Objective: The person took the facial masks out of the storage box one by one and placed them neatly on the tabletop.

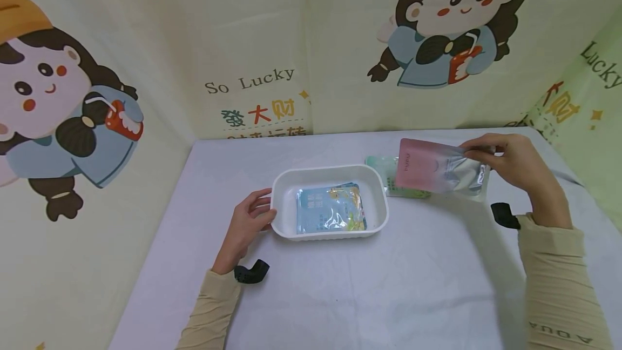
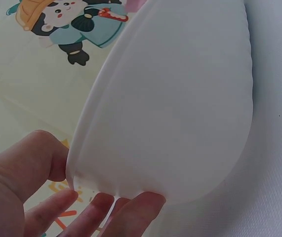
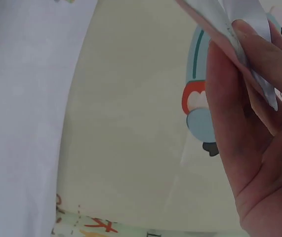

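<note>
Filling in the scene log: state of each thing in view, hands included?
White tray: upright on the table, no lid on.
Blue packet: lying in the tray; seal can't be told.
Pink packet: held at its right end; seal can't be told.
Green packet: partly hidden behind the pink one in the head view.
Left hand: holding the tray's left end.
Right hand: pinching the pink packet.

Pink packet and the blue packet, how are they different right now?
The pink packet is pinched in the right hand, while the blue packet lies in the white tray. The pink packet turns silvery toward the held end; the blue packet is mostly light blue, with yellow and green artwork at its right side. Both look flat and have shiny areas.
</note>
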`<action>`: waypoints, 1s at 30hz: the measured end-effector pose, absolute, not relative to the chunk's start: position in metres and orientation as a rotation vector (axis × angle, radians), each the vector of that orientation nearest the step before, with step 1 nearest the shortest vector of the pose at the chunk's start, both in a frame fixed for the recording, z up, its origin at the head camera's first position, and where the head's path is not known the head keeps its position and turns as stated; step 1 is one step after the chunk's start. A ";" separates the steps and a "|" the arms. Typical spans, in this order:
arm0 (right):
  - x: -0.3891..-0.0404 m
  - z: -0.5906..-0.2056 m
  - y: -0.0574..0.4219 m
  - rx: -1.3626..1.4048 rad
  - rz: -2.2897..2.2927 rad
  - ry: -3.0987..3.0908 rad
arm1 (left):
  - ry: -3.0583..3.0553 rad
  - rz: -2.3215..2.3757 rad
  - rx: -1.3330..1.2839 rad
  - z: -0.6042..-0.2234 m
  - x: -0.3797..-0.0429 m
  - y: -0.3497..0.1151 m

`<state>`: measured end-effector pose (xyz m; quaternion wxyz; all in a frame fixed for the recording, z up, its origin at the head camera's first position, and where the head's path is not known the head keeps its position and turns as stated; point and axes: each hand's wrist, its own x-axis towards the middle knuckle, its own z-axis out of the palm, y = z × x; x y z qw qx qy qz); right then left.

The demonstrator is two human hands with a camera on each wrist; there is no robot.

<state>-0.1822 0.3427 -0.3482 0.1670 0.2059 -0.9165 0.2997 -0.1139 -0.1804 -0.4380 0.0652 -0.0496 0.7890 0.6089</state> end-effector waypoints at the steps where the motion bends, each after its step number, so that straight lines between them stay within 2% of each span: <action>1: -0.182 -0.348 0.345 0.575 0.846 -2.616 | 2.378 1.840 -0.154 -0.438 -0.114 -0.180; 18: -0.175 -0.341 0.384 0.299 0.707 -2.822 | 2.384 1.841 -0.177 -0.438 -0.109 -0.176; 30: -0.177 -0.348 0.400 0.269 0.776 -2.939 | 2.408 1.826 -0.197 -0.439 -0.107 -0.174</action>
